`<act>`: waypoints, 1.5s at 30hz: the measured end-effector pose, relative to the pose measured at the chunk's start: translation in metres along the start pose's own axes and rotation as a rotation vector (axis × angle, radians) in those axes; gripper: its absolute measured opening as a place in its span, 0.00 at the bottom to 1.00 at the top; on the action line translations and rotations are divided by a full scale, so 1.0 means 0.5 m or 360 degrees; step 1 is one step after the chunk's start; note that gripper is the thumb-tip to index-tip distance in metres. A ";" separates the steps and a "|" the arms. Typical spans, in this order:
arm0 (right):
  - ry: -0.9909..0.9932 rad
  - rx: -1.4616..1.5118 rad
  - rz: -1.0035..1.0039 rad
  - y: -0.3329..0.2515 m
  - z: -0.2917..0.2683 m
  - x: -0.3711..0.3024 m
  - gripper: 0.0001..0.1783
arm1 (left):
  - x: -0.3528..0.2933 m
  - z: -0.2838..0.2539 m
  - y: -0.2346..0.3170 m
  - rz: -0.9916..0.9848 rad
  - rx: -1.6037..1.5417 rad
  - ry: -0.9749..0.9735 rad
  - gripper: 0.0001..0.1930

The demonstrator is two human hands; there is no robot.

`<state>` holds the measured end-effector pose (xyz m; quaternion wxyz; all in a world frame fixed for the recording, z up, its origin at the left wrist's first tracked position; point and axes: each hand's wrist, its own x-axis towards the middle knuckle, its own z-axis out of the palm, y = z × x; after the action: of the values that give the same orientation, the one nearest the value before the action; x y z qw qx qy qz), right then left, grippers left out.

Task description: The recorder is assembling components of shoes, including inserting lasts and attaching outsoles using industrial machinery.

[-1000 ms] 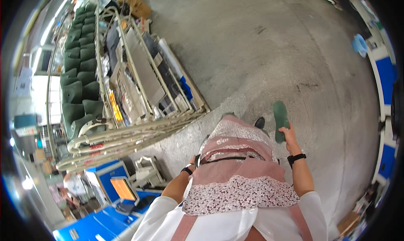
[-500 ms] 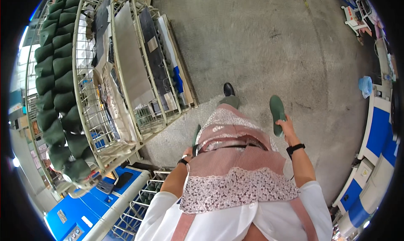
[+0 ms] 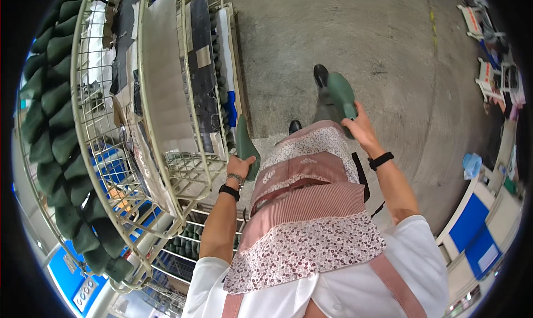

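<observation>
I am holding one green shoe last in each hand. My left hand (image 3: 240,167) grips the thick end of a shoe last (image 3: 243,140), whose narrow end points away from me, beside the wire rack. On the other side, my right hand (image 3: 361,129) is closed round the narrower part of a second shoe last (image 3: 340,90). Its broad rounded end is held out over the floor, close to my dark shoe (image 3: 320,75). Fingers and palms hide parts of both lasts.
A tall cream wire rack (image 3: 145,96) with grey sheets stands on my left. Beyond it hang rows of green shoe lasts (image 3: 58,129). More lasts (image 3: 186,240) lie in a lower wire rack. Blue and white machines (image 3: 472,218) line the right, near a blue plastic bag (image 3: 472,165).
My left hand has come up into fuller view with its shoe last. The right hand has moved forward and a little left with the other. My feet have stepped, and the rack is nearer.
</observation>
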<state>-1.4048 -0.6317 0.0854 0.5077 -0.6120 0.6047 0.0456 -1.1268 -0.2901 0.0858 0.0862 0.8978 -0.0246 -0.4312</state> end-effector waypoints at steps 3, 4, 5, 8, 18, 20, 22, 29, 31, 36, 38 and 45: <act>-0.0155 -0.0233 -0.0299 -0.126 0.036 0.122 0.53 | 0.038 0.024 0.078 -0.0158 0.0033 0.0139 0.39; -0.0275 -0.0327 -0.0401 -0.157 0.060 0.183 0.53 | 0.072 0.048 0.083 -0.0163 -0.0164 0.0221 0.39; -0.0393 -0.0420 -0.0500 -0.189 0.087 0.242 0.53 | 0.109 0.072 0.087 -0.0166 -0.0357 0.0305 0.39; -0.0594 -0.0343 -0.0819 -0.261 0.174 0.385 0.51 | 0.186 0.084 0.193 -0.0188 -0.0590 0.0328 0.40; -0.1184 -0.0665 -0.1320 -0.496 0.567 0.670 0.50 | 0.579 0.137 0.324 -0.0269 -0.1223 0.0813 0.37; -0.1295 -0.0718 -0.1393 -0.514 0.654 0.684 0.51 | 0.655 0.156 0.271 -0.0219 -0.1236 0.1002 0.36; -0.1433 -0.0764 -0.1385 -0.522 0.730 0.707 0.52 | 0.717 0.159 0.247 -0.0205 -0.1291 0.1126 0.37; -0.1511 -0.0707 -0.1297 -0.519 0.917 0.771 0.58 | 0.763 0.155 0.268 -0.0179 -0.0968 0.1585 0.40; -0.1517 -0.0600 -0.1307 -0.518 0.959 0.786 0.56 | 0.768 0.145 0.274 -0.0122 -0.0932 0.1659 0.40; -0.1652 -0.0505 -0.1331 -0.537 0.905 0.807 0.52 | 0.757 0.147 0.297 0.0002 -0.1129 0.1491 0.38; -0.1598 -0.0535 -0.1356 -0.531 0.885 0.827 0.52 | 0.743 0.158 0.300 0.0021 -0.1193 0.1456 0.38; -0.1537 -0.0466 -0.1509 -0.508 0.784 0.912 0.51 | 0.718 0.203 0.363 0.0303 -0.1733 0.1194 0.31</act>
<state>-0.8657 -0.7455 -0.2646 0.5973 -0.7836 -0.0344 0.1673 -0.9749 -0.5246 -0.2210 0.5676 0.8091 0.1492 -0.0311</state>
